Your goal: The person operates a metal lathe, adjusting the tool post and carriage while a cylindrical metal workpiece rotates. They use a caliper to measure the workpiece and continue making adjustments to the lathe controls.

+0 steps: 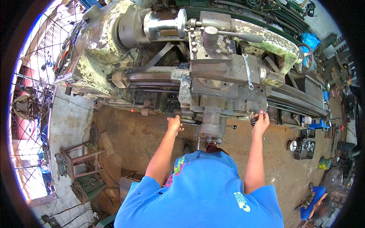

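A worn metal lathe stretches across the view ahead of me. My left hand (175, 125) is closed at the edge of the carriage handwheel (189, 117), left of the cross-slide; the fingertips are partly hidden. At the right side of the carriage apron, my right hand (261, 121) pinches a small lever with a black knob (253, 121). A shiny flanged metal workpiece (165, 25) sits between the chuck (131, 29) and the tailstock centre (193, 22). Beside it stands the tool post (210, 37) with its long handle.
An open-ended wrench (248, 71) lies on the carriage. The cross-slide's ball crank (210, 140) juts toward my body. On the left floor stand a metal frame (81, 159) and a green machine part (89, 187). Black crates (304, 148) are at right; another person (315, 205) crouches at lower right.
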A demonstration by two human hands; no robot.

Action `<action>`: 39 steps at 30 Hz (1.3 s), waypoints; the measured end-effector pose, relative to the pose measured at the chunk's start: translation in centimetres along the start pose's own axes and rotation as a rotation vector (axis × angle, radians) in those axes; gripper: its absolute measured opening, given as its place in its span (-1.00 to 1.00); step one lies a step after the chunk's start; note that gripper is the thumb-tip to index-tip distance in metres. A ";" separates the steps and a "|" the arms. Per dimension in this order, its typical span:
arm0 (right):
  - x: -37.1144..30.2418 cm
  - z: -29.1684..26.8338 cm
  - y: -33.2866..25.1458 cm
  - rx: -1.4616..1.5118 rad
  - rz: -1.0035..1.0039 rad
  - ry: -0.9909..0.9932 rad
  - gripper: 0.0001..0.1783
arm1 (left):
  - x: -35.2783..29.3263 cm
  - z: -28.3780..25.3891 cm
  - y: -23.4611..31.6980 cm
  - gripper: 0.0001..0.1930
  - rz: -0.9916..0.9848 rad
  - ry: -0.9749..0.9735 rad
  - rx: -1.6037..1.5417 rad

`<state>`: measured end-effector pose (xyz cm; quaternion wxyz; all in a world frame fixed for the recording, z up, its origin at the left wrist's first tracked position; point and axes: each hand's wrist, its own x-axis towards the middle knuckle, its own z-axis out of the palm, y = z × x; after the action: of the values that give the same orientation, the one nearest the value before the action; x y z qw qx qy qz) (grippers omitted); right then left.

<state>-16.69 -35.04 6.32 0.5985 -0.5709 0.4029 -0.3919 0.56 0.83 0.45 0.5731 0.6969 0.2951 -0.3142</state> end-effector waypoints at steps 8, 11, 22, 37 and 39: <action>0.4 0.6 -0.6 -0.119 -0.007 0.033 -0.86 | 1.0 -0.1 -0.3 -0.33 0.021 0.005 0.033; 0.1 0.6 -0.5 -0.096 0.004 0.069 -0.84 | 1.0 -0.1 -0.3 -0.31 0.019 0.013 0.028; 0.0 0.6 -0.3 -0.103 -0.040 0.067 -0.84 | 0.8 0.0 -0.2 -0.50 0.021 0.042 0.027; 0.0 0.6 -0.2 -0.063 -0.044 0.069 -0.84 | 1.2 -0.5 -0.3 -0.48 0.002 0.020 0.013; 0.0 0.6 -0.2 -0.065 -0.046 0.072 -0.84 | 1.3 -0.6 -0.3 -0.47 0.004 -0.001 0.004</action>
<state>-16.12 -34.80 6.51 0.5556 -0.5847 0.4234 -0.4125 1.23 1.54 -0.67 0.5727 0.6984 0.2927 -0.3140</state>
